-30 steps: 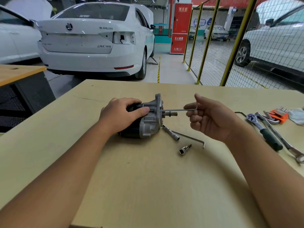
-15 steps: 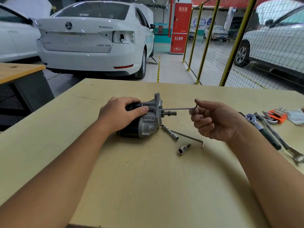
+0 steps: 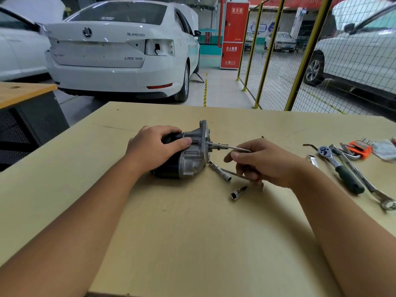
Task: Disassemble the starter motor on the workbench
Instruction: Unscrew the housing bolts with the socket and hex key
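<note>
The starter motor (image 3: 190,161), with a black body and a silver flanged housing, lies on its side on the workbench (image 3: 192,243). My left hand (image 3: 150,146) grips its black body from above, thumb along the housing. A thin hex key (image 3: 227,147) runs from the flange out to the right. My right hand (image 3: 265,161) is turned palm down and holds the key's outer end in curled fingers, which hide the bend.
Below the flange lie a slim socket extension (image 3: 219,170), a second L-shaped key (image 3: 230,172) partly under my right hand, and a small socket bit (image 3: 237,192). At the right are a ratchet (image 3: 340,168), a wrench (image 3: 372,187) and an orange hex key set (image 3: 360,149).
My right hand has rolled from palm up to palm down and dropped lower, turning the hex key in the flange. My left hand and the motor have stayed put.
</note>
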`<state>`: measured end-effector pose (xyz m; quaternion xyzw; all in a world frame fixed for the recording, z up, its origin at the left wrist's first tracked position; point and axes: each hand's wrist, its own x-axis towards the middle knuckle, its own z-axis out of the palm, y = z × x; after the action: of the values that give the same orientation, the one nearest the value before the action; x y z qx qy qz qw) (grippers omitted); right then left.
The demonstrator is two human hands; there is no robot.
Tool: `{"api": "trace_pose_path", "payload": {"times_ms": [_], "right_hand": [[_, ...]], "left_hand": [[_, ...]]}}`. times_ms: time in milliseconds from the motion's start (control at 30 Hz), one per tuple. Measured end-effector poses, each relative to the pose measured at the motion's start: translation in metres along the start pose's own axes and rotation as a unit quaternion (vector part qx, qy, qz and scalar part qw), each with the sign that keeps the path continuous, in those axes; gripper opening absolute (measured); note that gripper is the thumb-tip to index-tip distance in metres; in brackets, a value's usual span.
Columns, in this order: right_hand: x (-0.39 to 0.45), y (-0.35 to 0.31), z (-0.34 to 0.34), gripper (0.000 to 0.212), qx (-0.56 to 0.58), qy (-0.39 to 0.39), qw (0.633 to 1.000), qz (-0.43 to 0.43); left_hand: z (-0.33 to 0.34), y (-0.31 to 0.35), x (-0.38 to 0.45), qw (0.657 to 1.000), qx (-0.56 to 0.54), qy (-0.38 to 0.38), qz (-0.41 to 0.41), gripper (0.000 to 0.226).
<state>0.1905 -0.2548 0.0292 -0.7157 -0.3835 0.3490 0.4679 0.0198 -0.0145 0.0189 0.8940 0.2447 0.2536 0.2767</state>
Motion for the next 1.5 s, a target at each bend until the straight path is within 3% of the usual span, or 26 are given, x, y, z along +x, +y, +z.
{"api": "trace_pose_path", "payload": {"times_ms": [133, 233, 367, 467, 667, 767, 867, 1000, 1100, 1500], "right_hand": [[0.002, -0.005, 0.002, 0.044, 0.064, 0.03, 0.997, 0.006], [0.002, -0.004, 0.005, 0.039, 0.046, 0.053, 0.998, -0.007], [0.006, -0.003, 0.012, 0.032, -0.08, 0.148, 0.984, -0.065], [0.01, -0.003, 0.009, 0.025, -0.263, 0.205, 0.934, -0.125], [0.005, -0.012, 0.01, 0.009, -0.309, 0.249, 0.895, -0.204], [0.003, -0.013, 0.011, 0.019, -0.309, 0.265, 0.887, -0.22], [0.002, -0.012, 0.012, 0.026, -0.285, 0.263, 0.897, -0.213], [0.001, -0.012, 0.012, 0.012, -0.288, 0.221, 0.905, -0.223], [0.001, -0.012, 0.009, 0.026, -0.298, 0.194, 0.914, -0.194], [-0.006, -0.027, 0.01, 0.015, -0.434, 0.204, 0.852, -0.211]], "left_hand": [[0.0, 0.0, 0.0, 1.0, 0.003, 0.0, 0.001, 0.076], [-0.001, 0.0, 0.001, 1.0, -0.001, -0.002, -0.002, 0.075], [-0.002, 0.002, 0.0, 1.0, 0.001, 0.002, -0.002, 0.074], [-0.003, 0.003, -0.002, 1.0, 0.003, -0.005, -0.001, 0.07], [-0.004, 0.004, -0.005, 1.0, 0.011, 0.0, 0.009, 0.064], [-0.003, 0.006, -0.007, 1.0, 0.014, 0.006, 0.013, 0.064], [-0.003, 0.006, -0.007, 1.0, 0.013, 0.009, 0.014, 0.064], [-0.003, 0.005, -0.007, 1.0, 0.016, 0.008, 0.018, 0.064], [-0.004, 0.006, -0.007, 1.0, 0.015, 0.007, 0.017, 0.065], [-0.006, 0.01, -0.011, 0.997, 0.07, 0.027, 0.011, 0.068]]}}
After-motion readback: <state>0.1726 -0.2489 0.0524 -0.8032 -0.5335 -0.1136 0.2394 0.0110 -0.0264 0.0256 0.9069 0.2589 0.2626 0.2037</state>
